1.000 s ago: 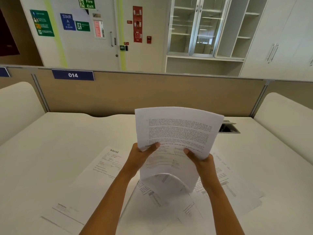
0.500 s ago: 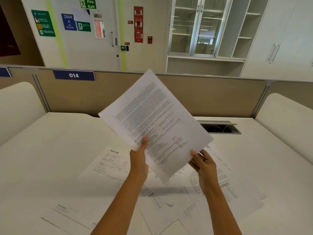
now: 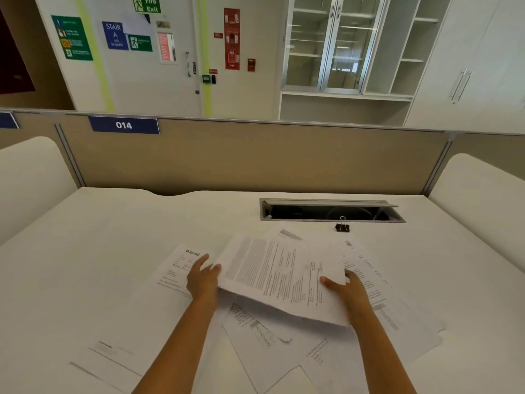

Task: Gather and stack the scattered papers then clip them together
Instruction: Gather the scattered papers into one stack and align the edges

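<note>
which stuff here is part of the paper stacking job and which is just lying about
Job: printed sheets gripped by the right hand, left hand at their edge; loose papers on the desk; black binder clip.
Lying about: open cable tray; 014 sign; glass-door cabinet.

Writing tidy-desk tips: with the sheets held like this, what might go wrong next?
The held sheets, supported only at the sides by the left hand and right hand, might slip or fan out. Loose papers lie crosswise beneath and could crease if the bundle lands on them. The binder clip sits by the open cable slot and could get knocked in.
</note>
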Tool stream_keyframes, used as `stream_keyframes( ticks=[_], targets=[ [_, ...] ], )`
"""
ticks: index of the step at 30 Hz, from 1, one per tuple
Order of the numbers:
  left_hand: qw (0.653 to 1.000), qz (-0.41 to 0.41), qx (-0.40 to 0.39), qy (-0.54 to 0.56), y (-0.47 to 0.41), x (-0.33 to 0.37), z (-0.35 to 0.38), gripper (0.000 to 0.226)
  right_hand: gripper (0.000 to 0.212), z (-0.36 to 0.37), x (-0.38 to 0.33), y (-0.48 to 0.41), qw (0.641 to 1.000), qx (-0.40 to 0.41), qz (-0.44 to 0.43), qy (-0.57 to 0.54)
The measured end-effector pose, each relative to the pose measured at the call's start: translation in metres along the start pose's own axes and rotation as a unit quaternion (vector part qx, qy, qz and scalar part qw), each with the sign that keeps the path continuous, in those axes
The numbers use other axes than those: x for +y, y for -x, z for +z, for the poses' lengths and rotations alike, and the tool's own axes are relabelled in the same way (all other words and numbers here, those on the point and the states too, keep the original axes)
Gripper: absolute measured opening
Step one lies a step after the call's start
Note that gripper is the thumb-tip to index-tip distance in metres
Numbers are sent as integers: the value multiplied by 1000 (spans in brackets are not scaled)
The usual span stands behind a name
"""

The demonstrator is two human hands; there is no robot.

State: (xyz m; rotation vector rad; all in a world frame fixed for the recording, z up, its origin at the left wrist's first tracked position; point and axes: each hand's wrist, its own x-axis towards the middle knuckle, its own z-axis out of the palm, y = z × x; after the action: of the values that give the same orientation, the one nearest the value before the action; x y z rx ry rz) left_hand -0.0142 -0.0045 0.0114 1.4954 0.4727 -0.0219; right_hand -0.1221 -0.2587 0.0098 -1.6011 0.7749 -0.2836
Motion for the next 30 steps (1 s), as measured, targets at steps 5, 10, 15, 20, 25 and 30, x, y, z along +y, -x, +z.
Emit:
stream_keyframes(
  ticks=[5, 10, 15, 20, 25, 30],
  targets=[
    [967, 89, -41, -237, 7, -10, -4, 38, 48, 4, 13, 0, 995, 84, 15, 57],
    [927, 162, -16, -339, 11, -5, -2, 33, 56, 4, 10, -1, 989, 54, 2, 141],
    [946, 85, -65, -306, -2, 1, -4, 28, 58, -3, 6, -2, 995, 33, 35, 82],
    [966, 111, -149, -182, 0, 11, -1, 35, 36, -7, -13, 5, 991, 65, -87, 81],
    [957, 249, -126, -79, 18, 32, 13, 34, 21, -6, -36, 20, 966, 99, -231, -59],
    [957, 247, -144, -47, 16, 23, 13, 18, 15, -4, -24, 20, 971, 67, -212, -90]
  ],
)
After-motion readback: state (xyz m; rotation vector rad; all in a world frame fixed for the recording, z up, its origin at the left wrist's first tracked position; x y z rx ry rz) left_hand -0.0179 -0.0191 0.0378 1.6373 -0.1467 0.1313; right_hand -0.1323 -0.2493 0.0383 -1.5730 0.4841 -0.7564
